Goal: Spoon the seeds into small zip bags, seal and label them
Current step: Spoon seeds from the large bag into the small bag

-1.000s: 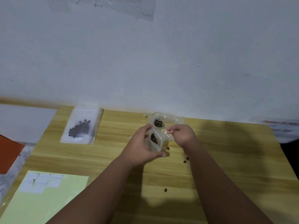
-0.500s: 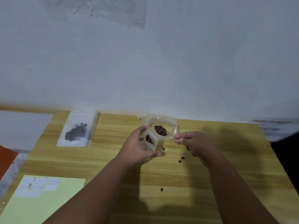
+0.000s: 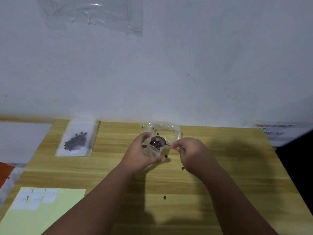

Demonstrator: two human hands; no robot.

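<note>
My left hand (image 3: 140, 155) grips a small clear zip bag (image 3: 152, 150) upright, its mouth held open. My right hand (image 3: 191, 151) pinches the handle of a small metal spoon (image 3: 159, 141). The spoon's bowl is heaped with dark brown seeds and sits right at the bag's mouth. Behind them lies a larger clear plastic bag (image 3: 169, 128), crumpled, against the wall. A filled, flat zip bag of seeds (image 3: 77, 139) lies at the table's back left. White labels (image 3: 36, 198) sit on a pale green sheet (image 3: 50, 212) at the front left.
Loose seeds lie on the wooden table (image 3: 237, 175), one by my left thumb (image 3: 166, 156), one under my right hand (image 3: 183, 168) and one nearer me (image 3: 164, 197). The table backs onto a white wall. A printed paper (image 3: 274, 130) lies at the back right.
My right hand dipped the spoon into the larger bag behind, lifted a heap of seeds, and has brought the loaded spoon to the mouth of the small bag in my left hand.
</note>
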